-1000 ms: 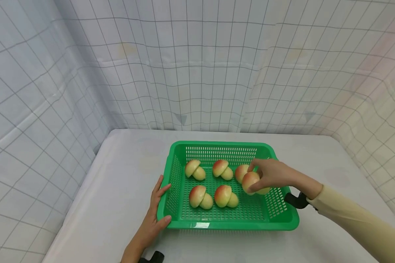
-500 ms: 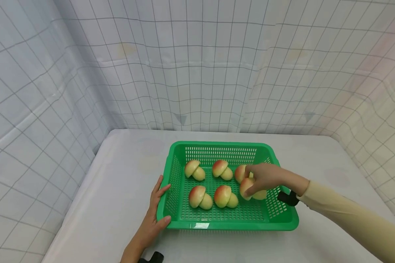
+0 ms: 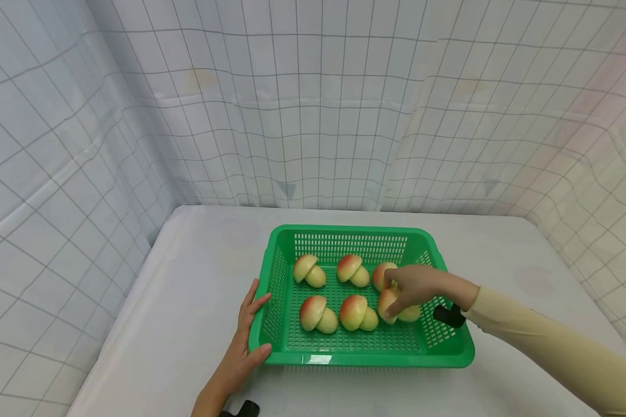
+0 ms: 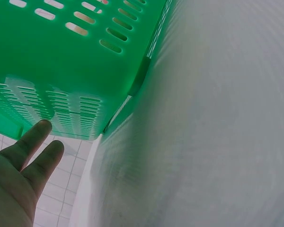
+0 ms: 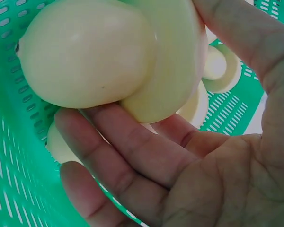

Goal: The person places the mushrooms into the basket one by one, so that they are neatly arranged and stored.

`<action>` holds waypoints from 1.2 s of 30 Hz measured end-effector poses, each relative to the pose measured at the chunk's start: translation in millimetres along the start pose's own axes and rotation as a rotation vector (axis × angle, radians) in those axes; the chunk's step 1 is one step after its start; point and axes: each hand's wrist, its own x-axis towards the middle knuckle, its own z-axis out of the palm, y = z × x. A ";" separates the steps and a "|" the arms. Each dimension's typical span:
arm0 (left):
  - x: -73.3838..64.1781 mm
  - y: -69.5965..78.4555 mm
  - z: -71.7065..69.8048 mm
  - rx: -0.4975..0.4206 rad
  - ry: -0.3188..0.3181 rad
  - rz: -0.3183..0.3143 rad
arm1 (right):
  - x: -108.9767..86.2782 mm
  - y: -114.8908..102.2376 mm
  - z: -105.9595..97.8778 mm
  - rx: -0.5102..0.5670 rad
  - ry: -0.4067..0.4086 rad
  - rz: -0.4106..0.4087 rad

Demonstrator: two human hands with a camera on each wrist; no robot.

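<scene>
My right hand grips a toy mushroom by its red-and-yellow cap, low inside the green basket at its right front. In the right wrist view, the thumb and fingers curl about the cap of this mushroom, its pale stem pointing away. Just behind it lies another mushroom, partly hidden by the hand. Several more mushrooms, such as one at the front left, lie in two rows on the basket floor. At the basket's left rim, my left hand rests with fingers spread and fairly straight against the side.
A white cloth covers the table under and around the basket. White grid-patterned curtains stand behind and at both sides. Slotted basket walls rise next to the left hand.
My right hand has moved left, toward me and down with the mushroom, bringing it beside the front-row ones. The left hand stays at the basket's rim.
</scene>
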 end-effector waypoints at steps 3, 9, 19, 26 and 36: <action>-0.1 -0.5 0.2 0.000 -0.001 0.002 | 0.4 -0.1 0.7 0.007 -0.008 0.002; 0.0 0.0 0.5 -0.013 -0.003 0.005 | 2.6 -0.1 3.2 0.028 -0.032 0.008; 0.1 1.0 1.1 -0.006 -0.004 0.019 | 4.0 0.3 10.1 0.036 -0.038 0.029; 0.5 1.4 0.3 -0.005 -0.001 0.022 | 5.1 3.0 12.6 0.032 -0.014 0.027; 0.5 1.7 0.4 -0.021 -0.009 0.022 | 2.9 5.1 15.8 -0.020 0.033 0.033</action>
